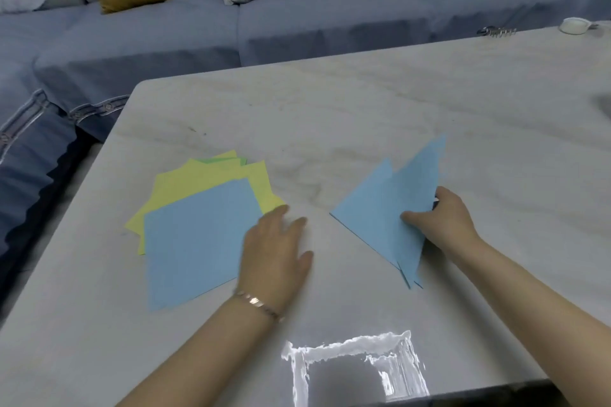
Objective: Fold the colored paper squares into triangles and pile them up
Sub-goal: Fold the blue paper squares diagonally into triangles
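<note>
On the left of the pale marble table [363, 102] we see a fanned stack of flat paper squares [185, 195]. Most are yellow, a bit of green peeks out at the back, and a blue paper square [195, 241] lies on top. None of these are folded yet, so we think they are waiting there for their turn. The left hand [274, 251] lies at the right edge of that blue square, with its fingers straight and spread, holding nothing. We guess it is there to slide the next sheet over. Well apart to the right sits the pile of folded blue paper triangles [390, 208]. A few corners stick out because the triangles are not lined up. The right hand [444, 218] pinches the pile's right side, thumb on top and the other fingers tucked behind the paper's edge, maybe to keep the pile tidy. Many squares are left, so we think the job is far from done.
</note>
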A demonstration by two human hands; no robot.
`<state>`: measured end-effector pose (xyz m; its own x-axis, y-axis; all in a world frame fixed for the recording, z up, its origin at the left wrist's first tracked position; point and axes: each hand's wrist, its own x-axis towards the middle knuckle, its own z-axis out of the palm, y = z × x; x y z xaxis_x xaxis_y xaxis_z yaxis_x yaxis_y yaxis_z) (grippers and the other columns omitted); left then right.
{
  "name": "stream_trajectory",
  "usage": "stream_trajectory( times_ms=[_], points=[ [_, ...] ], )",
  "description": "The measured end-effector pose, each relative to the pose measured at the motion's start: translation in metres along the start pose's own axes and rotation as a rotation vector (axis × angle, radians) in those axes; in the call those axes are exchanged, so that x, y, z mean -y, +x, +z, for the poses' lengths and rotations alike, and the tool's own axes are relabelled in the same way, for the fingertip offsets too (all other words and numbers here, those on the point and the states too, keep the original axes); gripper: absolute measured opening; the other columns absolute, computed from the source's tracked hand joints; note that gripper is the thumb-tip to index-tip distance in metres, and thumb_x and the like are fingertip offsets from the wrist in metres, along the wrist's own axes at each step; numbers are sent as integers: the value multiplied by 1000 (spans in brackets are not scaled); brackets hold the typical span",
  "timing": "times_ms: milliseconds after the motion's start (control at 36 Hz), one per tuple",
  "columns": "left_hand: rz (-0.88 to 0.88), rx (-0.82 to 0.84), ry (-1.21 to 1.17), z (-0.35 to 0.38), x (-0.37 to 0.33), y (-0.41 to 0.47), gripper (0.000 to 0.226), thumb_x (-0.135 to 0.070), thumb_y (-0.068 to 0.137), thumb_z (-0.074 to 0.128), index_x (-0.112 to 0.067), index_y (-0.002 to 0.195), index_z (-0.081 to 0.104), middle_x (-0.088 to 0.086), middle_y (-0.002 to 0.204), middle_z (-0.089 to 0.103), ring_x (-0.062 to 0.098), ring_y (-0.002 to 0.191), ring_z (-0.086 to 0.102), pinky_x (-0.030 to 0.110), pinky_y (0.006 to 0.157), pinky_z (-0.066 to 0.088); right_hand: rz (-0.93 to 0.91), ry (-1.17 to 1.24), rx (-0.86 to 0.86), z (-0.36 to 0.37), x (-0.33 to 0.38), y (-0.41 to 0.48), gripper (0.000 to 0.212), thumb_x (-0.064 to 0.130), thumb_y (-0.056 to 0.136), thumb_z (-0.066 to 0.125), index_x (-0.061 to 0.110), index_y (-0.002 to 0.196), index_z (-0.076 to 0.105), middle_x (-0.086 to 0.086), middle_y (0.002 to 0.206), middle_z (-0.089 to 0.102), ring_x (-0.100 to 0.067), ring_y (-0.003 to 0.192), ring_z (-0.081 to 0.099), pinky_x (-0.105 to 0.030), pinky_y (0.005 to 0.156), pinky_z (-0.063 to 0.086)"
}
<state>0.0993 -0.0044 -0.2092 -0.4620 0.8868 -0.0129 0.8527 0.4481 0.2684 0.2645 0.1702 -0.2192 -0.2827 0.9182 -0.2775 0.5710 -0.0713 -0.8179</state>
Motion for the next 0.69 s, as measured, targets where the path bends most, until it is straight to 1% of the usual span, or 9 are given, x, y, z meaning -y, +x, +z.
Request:
stream_trajectory(
  times_ms=[83,139,194,306,389,500,556,611,694],
  points=[
    [-100,17,114,-11,35,-14,64,-36,63,62,-9,121,58,21,133,49,37,119,51,46,91,45,-40,-243,78,11,7,-4,40,15,77,67,12,112,48,-5,104,53,-24,87,52,-30,66,40],
    [-177,127,105,-14,52,-22,70,-41,81,53,-15,142,29,8,151,23,22,139,24,33,108,28,-30,-392,105,21,13,-6,56,26,75,71,12,121,42,-10,112,47,-28,90,51,-30,66,38],
    [-220,212,66,-17,66,-26,76,-44,85,54,-22,146,13,-4,154,13,12,141,15,26,110,21,-7,-458,121,30,19,-8,67,30,74,73,15,128,35,-14,119,40,-32,95,51,-31,68,37],
    [-200,218,21,-17,81,-27,77,-50,82,57,-26,144,17,-11,151,21,10,138,22,25,108,26,34,-371,152,41,28,-7,79,20,72,75,16,134,28,-15,127,36,-25,82,48,-28,62,37],
    [-150,211,86,-18,84,-26,70,-53,85,52,-29,143,20,-15,147,27,8,135,28,24,103,31,-24,-264,156,42,22,-5,82,14,77,72,15,141,21,-11,130,46,-28,99,51,-28,70,38],
    [-62,161,150,-17,85,-24,56,-47,90,46,-28,140,29,-13,142,38,12,128,39,26,94,39,-60,-163,-36,21,8,1,78,16,81,69,17,142,21,-17,121,53,-29,97,52,-29,73,37],
    [-25,81,176,-15,89,-23,46,-43,91,46,-23,132,44,-9,130,52,16,116,52,29,84,47,-41,-152,-147,2,1,8,80,17,81,70,15,143,19,-19,122,53,-33,101,53,-35,78,41],
    [56,-27,197,-9,95,-22,34,-40,85,41,-18,96,65,-4,91,68,19,77,67,30,52,53,8,-201,-208,-17,-5,16,86,20,80,71,13,145,14,-21,129,49,-39,112,50,-42,87,41],
    [100,-99,254,1,104,-18,27,-27,77,40,-18,57,55,-4,51,55,21,39,55,23,31,34,82,-416,-277,-31,-8,20,91,22,79,72,10,146,12,-25,136,38,-42,124,35,-48,96,36]
  ],
)
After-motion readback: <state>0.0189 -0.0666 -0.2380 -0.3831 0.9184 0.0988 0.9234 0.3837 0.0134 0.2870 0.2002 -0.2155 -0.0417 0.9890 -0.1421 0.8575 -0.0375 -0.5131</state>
